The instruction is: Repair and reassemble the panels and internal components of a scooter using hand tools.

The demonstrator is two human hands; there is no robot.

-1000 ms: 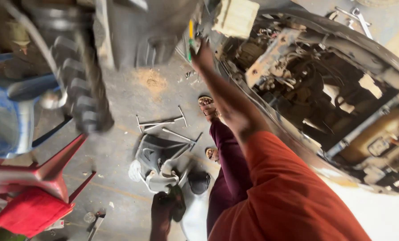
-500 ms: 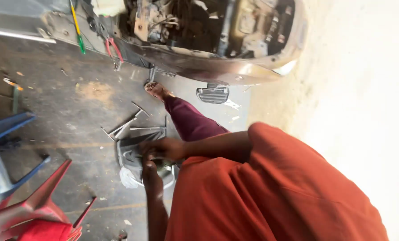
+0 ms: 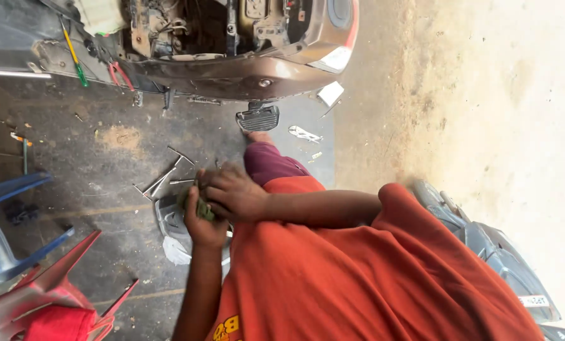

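Observation:
My two hands meet over the dark concrete floor, just above my orange shirt (image 3: pixel 358 278) and maroon trouser leg (image 3: pixel 273 165). My right hand (image 3: pixel 233 192) reaches in from the right and lies over a small green wad (image 3: pixel 202 207), maybe a rag. My left hand (image 3: pixel 204 228) comes up from below and grips the same wad from underneath. Directly under the hands a grey plastic panel (image 3: pixel 167 218) lies on the floor. My bare foot (image 3: pixel 257 136) rests beyond them.
A brown scooter with its body opened (image 3: pixel 244 69) stands ahead, with a green-and-yellow screwdriver (image 3: pixel 74 60) and red-handled pliers (image 3: pixel 119 74) resting on it. Metal tools (image 3: pixel 162 180) lie on the floor. A blue chair (image 3: pixel 5 221) and a red chair (image 3: pixel 49 297) stand left. A grey vehicle part (image 3: pixel 484 246) is right.
My right arm came down from the scooter, where it held the screwdriver, to join my left hand over the grey panel. The view has swung, and both hands now close on the green wad.

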